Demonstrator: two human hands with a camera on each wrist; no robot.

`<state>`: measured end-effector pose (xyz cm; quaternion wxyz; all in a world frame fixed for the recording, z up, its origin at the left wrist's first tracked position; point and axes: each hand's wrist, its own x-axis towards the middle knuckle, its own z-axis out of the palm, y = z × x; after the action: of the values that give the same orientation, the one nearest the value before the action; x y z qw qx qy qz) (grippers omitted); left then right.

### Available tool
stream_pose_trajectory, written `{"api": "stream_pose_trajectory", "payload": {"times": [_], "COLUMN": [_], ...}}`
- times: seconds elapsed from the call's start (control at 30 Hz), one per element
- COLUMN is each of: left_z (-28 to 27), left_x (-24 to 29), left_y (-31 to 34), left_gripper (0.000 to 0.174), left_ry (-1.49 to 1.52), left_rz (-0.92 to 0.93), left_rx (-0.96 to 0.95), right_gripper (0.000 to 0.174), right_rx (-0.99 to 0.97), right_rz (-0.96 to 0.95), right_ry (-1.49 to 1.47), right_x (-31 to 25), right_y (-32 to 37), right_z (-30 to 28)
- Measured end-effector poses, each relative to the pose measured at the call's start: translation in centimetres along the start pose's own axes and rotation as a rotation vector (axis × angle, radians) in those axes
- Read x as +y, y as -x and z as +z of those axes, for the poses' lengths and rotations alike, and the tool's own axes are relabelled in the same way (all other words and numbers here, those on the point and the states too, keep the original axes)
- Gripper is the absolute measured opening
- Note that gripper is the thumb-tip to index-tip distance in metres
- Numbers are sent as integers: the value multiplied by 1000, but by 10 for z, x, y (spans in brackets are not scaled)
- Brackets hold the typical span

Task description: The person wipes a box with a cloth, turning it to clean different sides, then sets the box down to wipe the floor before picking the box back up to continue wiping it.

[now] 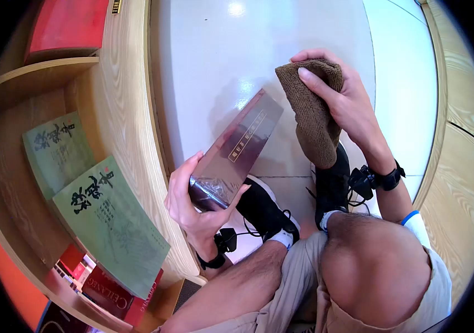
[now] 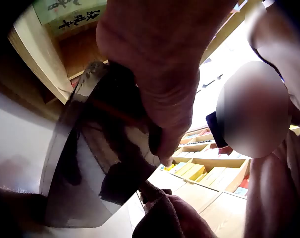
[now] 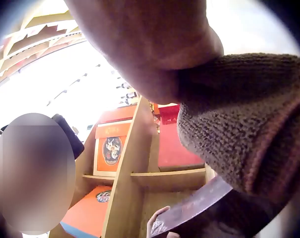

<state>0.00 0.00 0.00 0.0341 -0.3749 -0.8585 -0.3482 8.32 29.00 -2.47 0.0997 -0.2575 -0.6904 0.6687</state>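
Observation:
My left hand (image 1: 195, 202) grips one end of a long, dark, glossy box (image 1: 242, 147) in clear wrap, with gold lettering in a framed strip on its side. The box tilts up and away to the right, above the floor. In the left wrist view its shiny face (image 2: 90, 168) reflects the surroundings. A folded brown cloth (image 1: 317, 111) hangs from my right hand (image 1: 353, 100), pinched between thumb and fingers. The cloth is just right of the box's far end. Its ribbed pile (image 3: 229, 134) shows close up in the right wrist view.
To the left stands a wooden shelf unit (image 1: 128, 111) with two green packages (image 1: 112, 222), a red box (image 1: 67, 28) above and red bags (image 1: 112, 291) below. Pale tiled floor (image 1: 220, 44) lies ahead. Wooden cabinetry (image 1: 459, 183) runs along the right. My black shoes (image 1: 262, 208) are beneath the hands.

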Motion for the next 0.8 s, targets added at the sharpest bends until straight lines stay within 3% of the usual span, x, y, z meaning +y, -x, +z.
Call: {"api": "stream_pose_trajectory", "payload": {"times": [0.2, 0.47, 0.8], "left_z": [4, 3, 0], "left_x": [5, 10, 11], "left_y": [0, -9, -9], "left_gripper": [93, 95, 94], "left_ry": [-2, 17, 88], "left_rz": [37, -152, -224], "left_rx": [17, -30, -47], "right_gripper": [26, 27, 29], "right_rx": [36, 35, 52], "right_rz": [26, 68, 63], "right_ry": [-7, -7, 25], "right_x": [1, 2, 10], "right_y": [4, 8, 8], "right_z": [-11, -16, -22]}}
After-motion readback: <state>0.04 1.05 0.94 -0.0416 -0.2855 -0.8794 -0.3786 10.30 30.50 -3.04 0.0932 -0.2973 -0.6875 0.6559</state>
